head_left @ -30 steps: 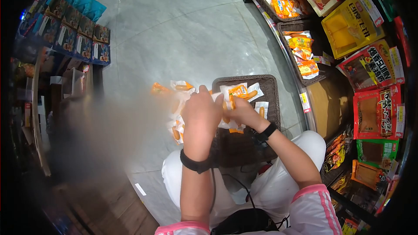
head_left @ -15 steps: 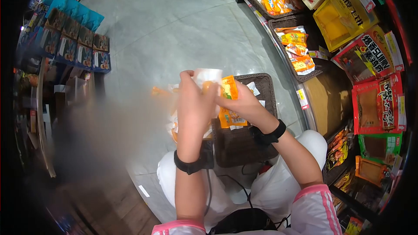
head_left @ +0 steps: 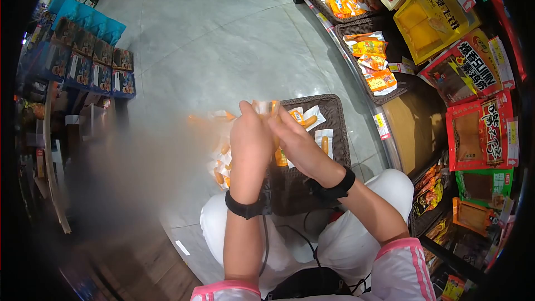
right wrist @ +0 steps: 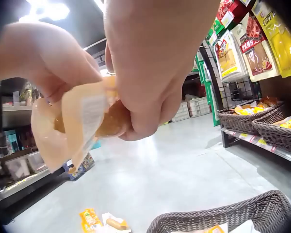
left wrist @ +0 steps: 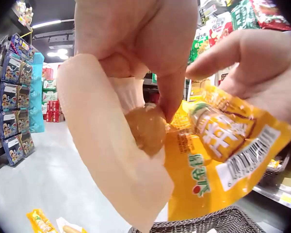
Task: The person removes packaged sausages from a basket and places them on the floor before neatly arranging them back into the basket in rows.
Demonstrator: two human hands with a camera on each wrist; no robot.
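Note:
My left hand (head_left: pixel 251 142) and right hand (head_left: pixel 301 145) are close together over the left side of a dark woven basket (head_left: pixel 341 120). In the left wrist view, the left fingers pinch a pale-backed sausage packet (left wrist: pixel 102 131), with a brown sausage (left wrist: pixel 148 127) showing through. Beside it, the right hand (left wrist: pixel 266 68) holds orange sausage packets (left wrist: pixel 218 165), one with a barcode facing the camera. Curled right fingers (right wrist: pixel 145 109) hide part of the bundle in the right wrist view. More sausage packets (head_left: pixel 324 142) lie in the basket.
Loose sausage packets (head_left: pixel 222 173) lie on the floor left of the basket. At right, a shelf carries woven baskets (head_left: pixel 379 92) of packets, with bagged snacks (head_left: pixel 482 131) hanging alongside. Blue boxes (head_left: pixel 100 75) stand at left. A blur covers the head view's lower left.
Both hands rose from the packets at the basket's left side, lifting pale and orange packets. They have since drawn together, with the packets now mostly hidden between them in the head view.

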